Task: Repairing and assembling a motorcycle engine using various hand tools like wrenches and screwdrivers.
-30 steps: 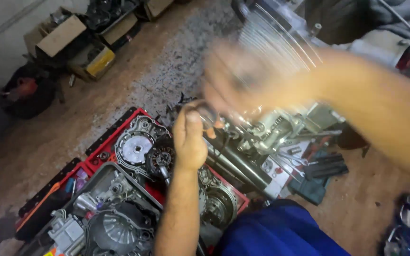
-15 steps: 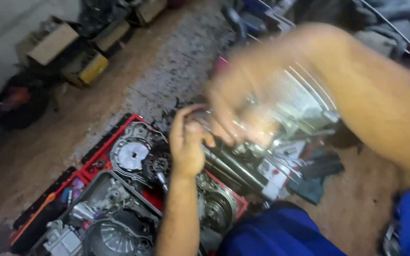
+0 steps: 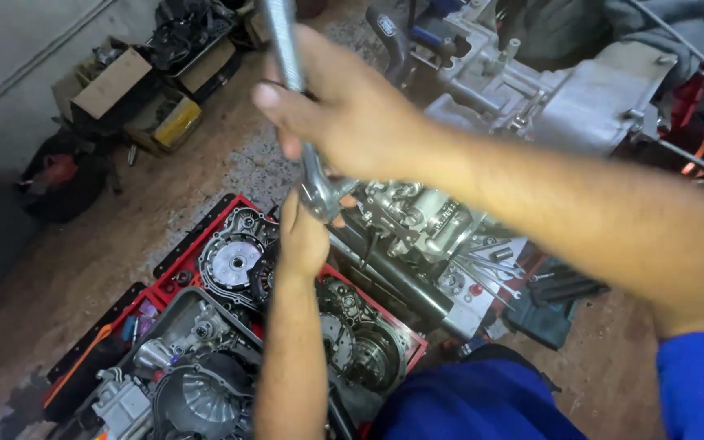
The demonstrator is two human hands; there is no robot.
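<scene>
The right hand [image 3: 352, 106] grips a metal wrench [image 3: 299, 106] above an engine [image 3: 417, 220], while the left hand [image 3: 303, 236] touches the wrench's lower end over a red tray [image 3: 205, 224].

Carrying everything: a worn, speckled concrete floor [image 3: 205, 175], stained dark toward 9 o'clock. Lying at 7 o'clock, a red tray [image 3: 174, 259] holding round engine covers and grey casings. Sitting at 11 o'clock against the wall, cardboard boxes [image 3: 112, 85] filled with dark parts, a yellow box [image 3: 177, 122] just beside them. Slumping at 9 o'clock, a black bag [image 3: 63, 179]. Resting near the centre, touching the tray's edge, an engine block [image 3: 425, 236]. Lying at 4 o'clock, spanners [image 3: 490, 273] on a dark cloth [image 3: 543, 314].
</scene>
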